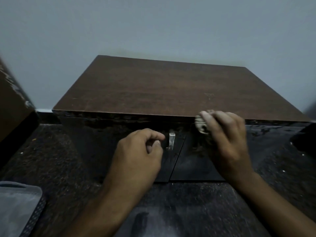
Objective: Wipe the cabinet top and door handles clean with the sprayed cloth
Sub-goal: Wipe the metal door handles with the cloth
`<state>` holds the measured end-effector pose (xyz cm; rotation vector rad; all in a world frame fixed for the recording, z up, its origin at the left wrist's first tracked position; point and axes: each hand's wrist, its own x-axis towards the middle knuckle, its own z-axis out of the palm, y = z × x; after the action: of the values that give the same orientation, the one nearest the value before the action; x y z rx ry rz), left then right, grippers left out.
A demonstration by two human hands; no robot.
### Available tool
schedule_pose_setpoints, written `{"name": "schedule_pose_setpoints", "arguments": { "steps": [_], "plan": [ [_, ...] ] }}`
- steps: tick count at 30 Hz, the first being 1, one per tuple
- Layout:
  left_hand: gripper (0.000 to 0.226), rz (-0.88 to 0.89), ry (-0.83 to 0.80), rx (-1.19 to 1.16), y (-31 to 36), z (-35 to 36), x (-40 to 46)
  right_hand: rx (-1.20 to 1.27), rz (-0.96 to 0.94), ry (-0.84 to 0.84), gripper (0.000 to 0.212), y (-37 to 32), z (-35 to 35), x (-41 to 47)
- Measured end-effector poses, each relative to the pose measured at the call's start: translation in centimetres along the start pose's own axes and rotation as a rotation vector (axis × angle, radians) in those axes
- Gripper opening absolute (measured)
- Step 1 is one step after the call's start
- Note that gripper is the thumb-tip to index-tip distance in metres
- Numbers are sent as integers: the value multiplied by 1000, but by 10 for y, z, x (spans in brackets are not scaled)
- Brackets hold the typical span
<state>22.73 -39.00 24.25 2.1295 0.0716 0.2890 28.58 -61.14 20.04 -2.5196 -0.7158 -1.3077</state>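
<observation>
I keep my right hand [225, 134] bunched tight around the cloth [201, 124], pressing it to the door front just right of the metal handle [171, 141] and right under the front edge of the cabinet top [171, 89], so the wad can rub there. My left hand [142, 151] sits just left of that handle with its fingers [154, 135] curled loosely and holding nothing, I judge to steady the door. The doors are shut, so I cannot tell what is inside.
</observation>
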Motion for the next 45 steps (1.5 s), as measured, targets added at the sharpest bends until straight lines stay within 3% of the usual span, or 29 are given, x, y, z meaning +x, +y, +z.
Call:
{"name": "schedule_pose_setpoints", "arguments": {
  "steps": [2, 7, 9, 12, 15, 22, 26, 30, 35, 40, 42, 45],
  "plan": [
    [16, 41, -9, -10, -2, 11, -1, 9, 84, 79, 46, 1, 2, -7],
    [19, 42, -89, -1, -7, 34, 4, 41, -108, 28, 41, -26, 23, -1],
    [18, 30, -99, -15, -10, 34, 6, 35, -29, 65, 42, -13, 18, -10],
    [16, 9, -69, -25, -14, 30, 7, 51, 94, 108, 40, -12, 20, -26],
    [15, -4, 6, -28, -16, 31, 11, 94, 44, 67, 30, -34, 37, -23],
    [14, -23, 75, 15, -23, 32, 14, 92, -8, -19, 28, -42, 49, -34],
    [12, -67, -10, 84, -28, 30, 14, 136, 67, 32, 28, -52, 50, -30],
    [12, -80, -54, 100, -32, 32, 13, 166, 27, 63, 28, -49, 50, -27],
    [17, -87, -239, 50, -34, 36, 10, 166, -5, -164, 33, -47, 58, -67],
    [38, -170, -375, -101, -39, 40, 12, 606, 324, -131, 24, -53, 47, -64],
    [30, -148, -342, -75, -38, 41, 13, 666, 413, -128, 25, -53, 40, -59],
    [10, -122, -260, -14, -34, 38, 14, 843, 562, -265, 38, -55, 22, -59]
  ]
}}
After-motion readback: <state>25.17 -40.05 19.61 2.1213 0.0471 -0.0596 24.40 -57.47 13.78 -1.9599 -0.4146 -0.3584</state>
